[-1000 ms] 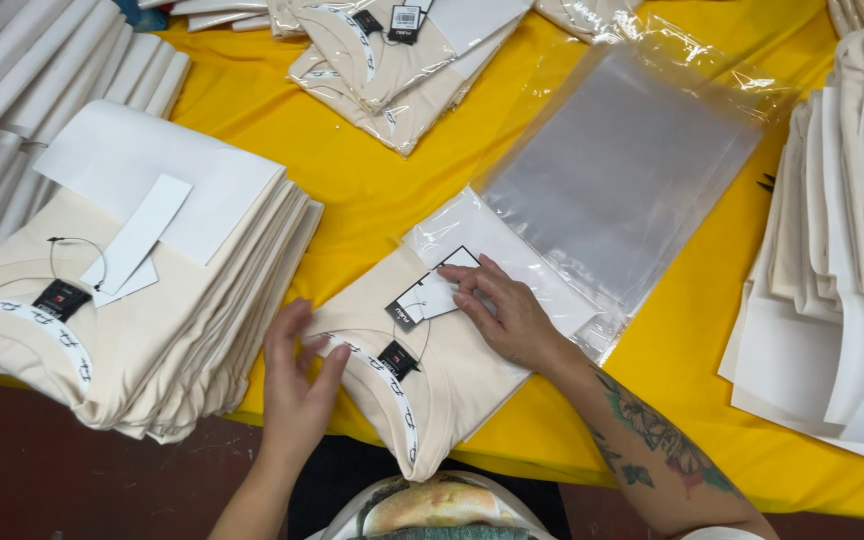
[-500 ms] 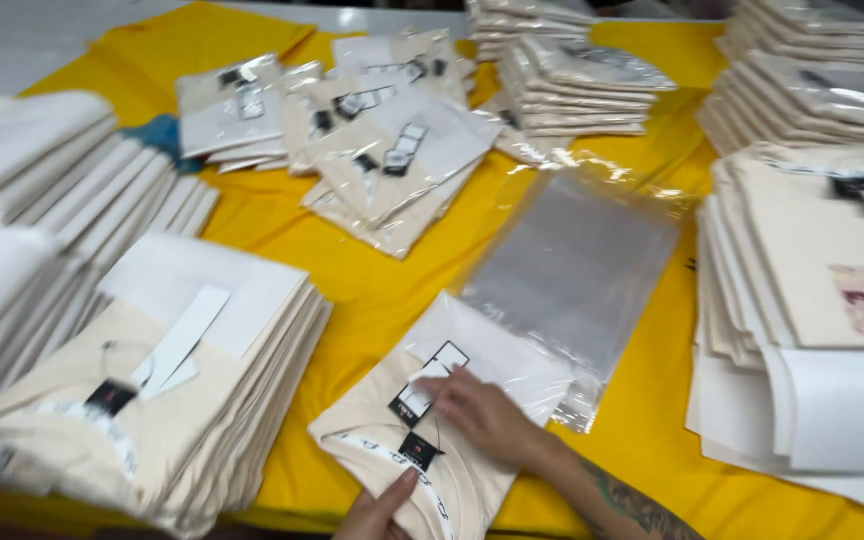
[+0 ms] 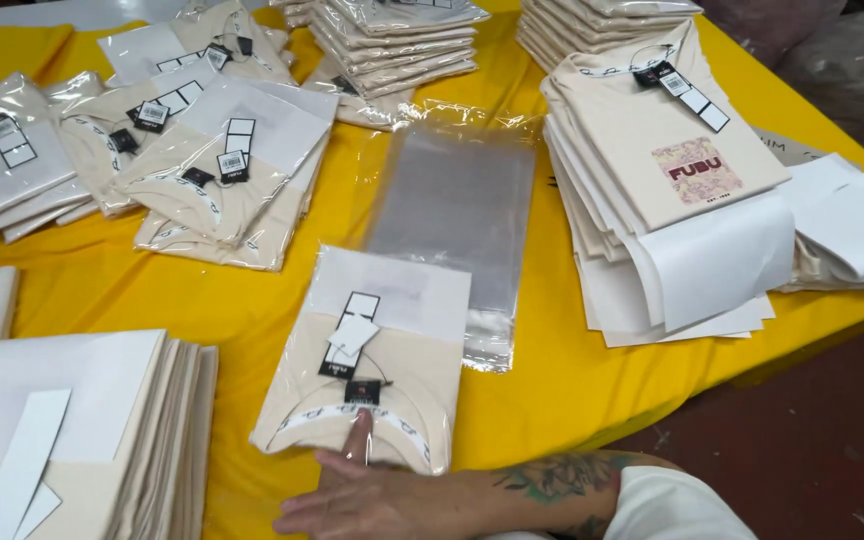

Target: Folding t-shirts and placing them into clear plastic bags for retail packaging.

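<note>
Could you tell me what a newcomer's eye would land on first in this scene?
Probably the bright yellow tablecloth, crowded with stacks of folded cream shirts. Near the front edge lies one folded cream shirt with black and white hang tags, partly slid into a clear plastic bag, with a tattooed right hand touching its collar end. At right, a tall stack's top shirt with a pink chest print stands out.

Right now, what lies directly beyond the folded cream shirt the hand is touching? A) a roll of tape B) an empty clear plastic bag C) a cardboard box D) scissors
B: an empty clear plastic bag lies flat on the yellow table, just past the folded cream shirt that the hand touches.
</note>
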